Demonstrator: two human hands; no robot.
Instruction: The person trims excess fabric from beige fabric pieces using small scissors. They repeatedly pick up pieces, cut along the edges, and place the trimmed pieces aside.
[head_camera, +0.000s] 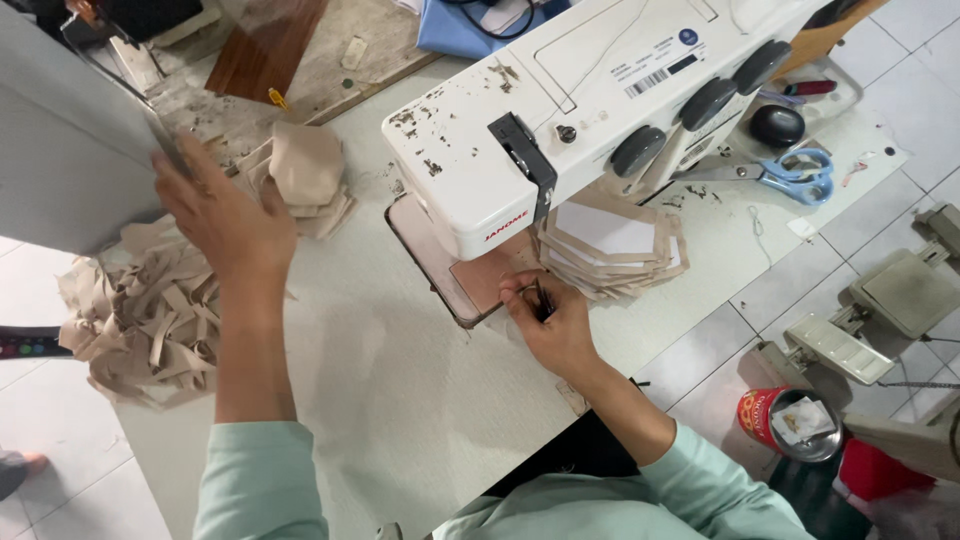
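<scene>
Pale work table (400, 400) across most of the view, tiled floor beyond its right and left edges. White sewing machine (600, 110) standing on the table at upper centre, paint chipped along its near end, three grey dials on its right face. Heap of beige fabric strips (140, 320) spilling over the table's left edge. Grey panel (60, 150) upright at far left. Stack of beige hexagonal fabric pieces with a white hexagon on top (615, 245) lying under the machine's arm, just right of the needle plate. Smaller pile of beige cut pieces (305, 175) at upper left, near the machine's base. Foot pedal (900, 290) on the floor at right, red tin (790, 420) with scraps below it. Blue-handled scissors (800, 175) on the table to the right of the machine, black round object (777, 125) just above them. Left hand (225, 215) raised and spread, fingers reaching up against the grey panel's edge, beside the smaller pile; nothing seen gripped. Right hand (550, 320) resting on the table in front of the needle plate, fingers curled and pinching a small dark tool (541, 298), thin and upright, just beside the edge of the brown fabric piece (490, 280) lying on the machine bed.
</scene>
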